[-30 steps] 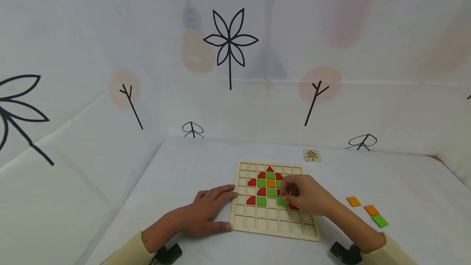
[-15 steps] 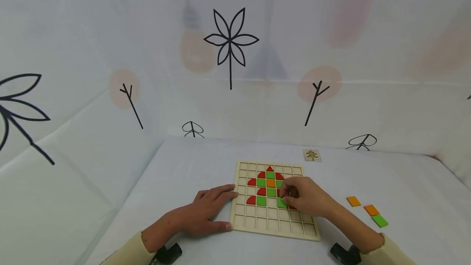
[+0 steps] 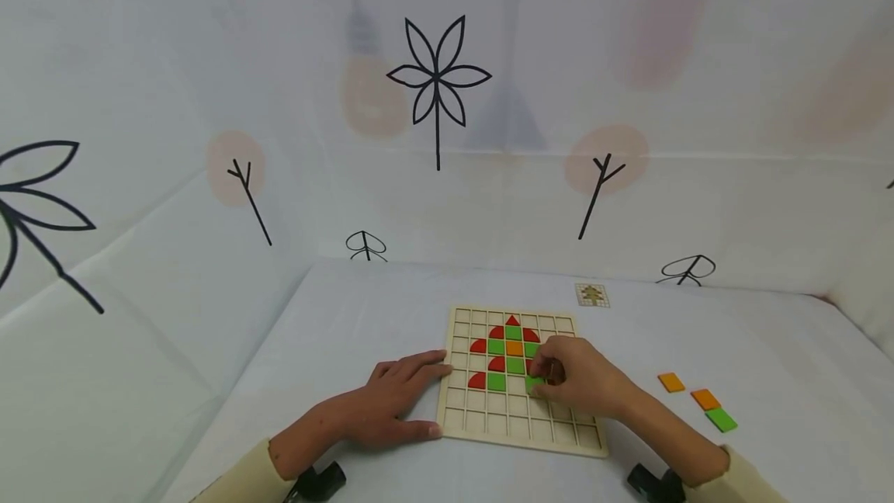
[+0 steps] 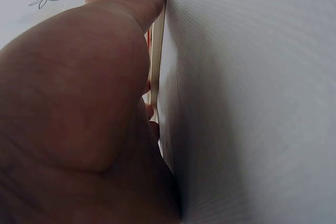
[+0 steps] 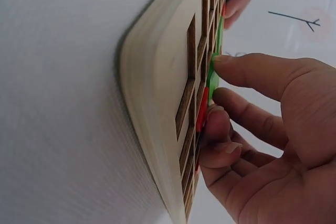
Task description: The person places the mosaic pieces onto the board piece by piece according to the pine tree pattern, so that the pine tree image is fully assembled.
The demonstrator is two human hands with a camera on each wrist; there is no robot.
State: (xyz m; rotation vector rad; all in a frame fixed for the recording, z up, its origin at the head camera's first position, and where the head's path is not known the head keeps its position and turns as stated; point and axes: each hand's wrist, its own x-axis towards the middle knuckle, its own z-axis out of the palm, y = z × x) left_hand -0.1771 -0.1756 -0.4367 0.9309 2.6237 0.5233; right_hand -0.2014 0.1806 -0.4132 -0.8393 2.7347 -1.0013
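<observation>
A wooden grid board (image 3: 482,424) lies flat, with red, green and orange tiles set in its cells like a tree. My left hand (image 3: 380,408) is spread palm down beside it, its fingertips and thumb touching the board's left edge. With thumb and index finger, my right hand (image 3: 583,377) pinches a green square tile (image 5: 212,80) right at a cell in the lower row of tiles. Its other fingers curl over a red tile (image 5: 202,111) next to that cell. The right hand hides part of the board's right side in the head view.
Right of the board lie two orange tiles (image 3: 671,383) (image 3: 705,399) and a loose green tile (image 3: 722,419). A small card (image 3: 592,295) with a tree pattern is behind the board. White patterned cloth walls (image 3: 489,208) stand around the table.
My right hand has shifted slightly left and down, and the green tile under its fingers now lines up with the cell. The left hand has stayed in place.
</observation>
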